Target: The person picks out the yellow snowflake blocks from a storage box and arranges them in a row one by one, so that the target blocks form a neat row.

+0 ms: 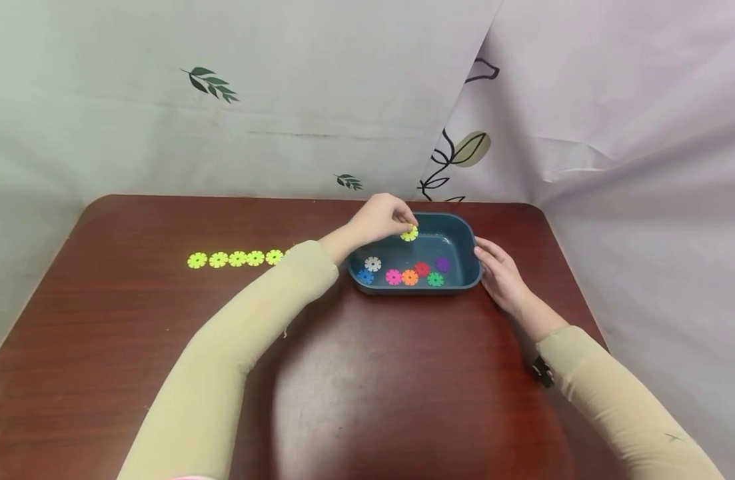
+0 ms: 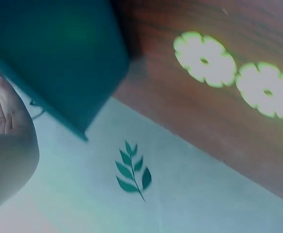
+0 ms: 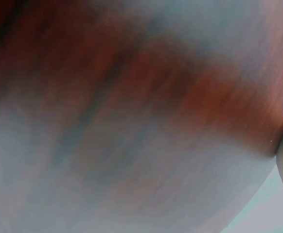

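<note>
My left hand (image 1: 382,217) pinches a yellow snowflake disc (image 1: 410,233) between thumb and fingertips, over the far part of a dark blue plastic basin (image 1: 415,291). At the left edge of the left wrist view, that same hand (image 2: 10,114) shows beyond the basin wall. Along the basin's near side lie a white disc (image 1: 372,265), a blue disc (image 1: 365,277), a pink disc (image 1: 394,277) and several others in orange, red, green and purple. My right hand (image 1: 504,280) rests with its fingertips against the basin's right rim, fingers fairly straight.
Left of the basin, several yellow discs (image 1: 238,259) lie in a row on the reddish-brown table (image 1: 403,380), its right end hidden by the left sleeve (image 1: 271,293). Pale cloth (image 1: 271,107) with leaf prints hangs behind the table.
</note>
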A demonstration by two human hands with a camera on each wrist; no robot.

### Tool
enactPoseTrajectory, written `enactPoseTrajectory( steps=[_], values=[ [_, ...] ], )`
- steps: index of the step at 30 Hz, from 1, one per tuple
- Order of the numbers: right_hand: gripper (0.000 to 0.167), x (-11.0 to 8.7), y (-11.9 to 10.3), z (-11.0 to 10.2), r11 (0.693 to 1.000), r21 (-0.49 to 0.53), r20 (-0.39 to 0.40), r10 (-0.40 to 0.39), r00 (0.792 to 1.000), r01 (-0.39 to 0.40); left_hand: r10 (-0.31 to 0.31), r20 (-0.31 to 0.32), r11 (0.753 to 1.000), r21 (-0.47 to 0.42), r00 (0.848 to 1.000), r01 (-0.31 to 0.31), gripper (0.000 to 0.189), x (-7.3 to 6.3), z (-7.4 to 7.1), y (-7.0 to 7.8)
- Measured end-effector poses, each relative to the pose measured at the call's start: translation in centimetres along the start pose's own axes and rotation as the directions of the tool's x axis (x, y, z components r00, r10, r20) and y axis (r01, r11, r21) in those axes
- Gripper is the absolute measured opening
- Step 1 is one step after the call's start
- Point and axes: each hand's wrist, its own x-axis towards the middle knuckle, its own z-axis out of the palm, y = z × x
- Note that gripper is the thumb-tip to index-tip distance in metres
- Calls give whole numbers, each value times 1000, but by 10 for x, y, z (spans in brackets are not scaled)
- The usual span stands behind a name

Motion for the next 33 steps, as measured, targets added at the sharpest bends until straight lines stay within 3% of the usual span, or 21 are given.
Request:
enactPoseTrajectory(
  steps=[11,20,33],
  values=[
    [31,5,2,2,1000,12,13,-14,1000,14,-48,-70,999,-2,996,48,16,-25,-50,-13],
    [30,7,3,2,1000,7,5,-4,1000,4,-106,-120,994,-24,987,104,18,-55,-89,-39],
    [30,11,4,3,1000,14,3,0,1000,0,-231,-258,972,-13,938,236,24,-120,-146,-87]
  ],
)
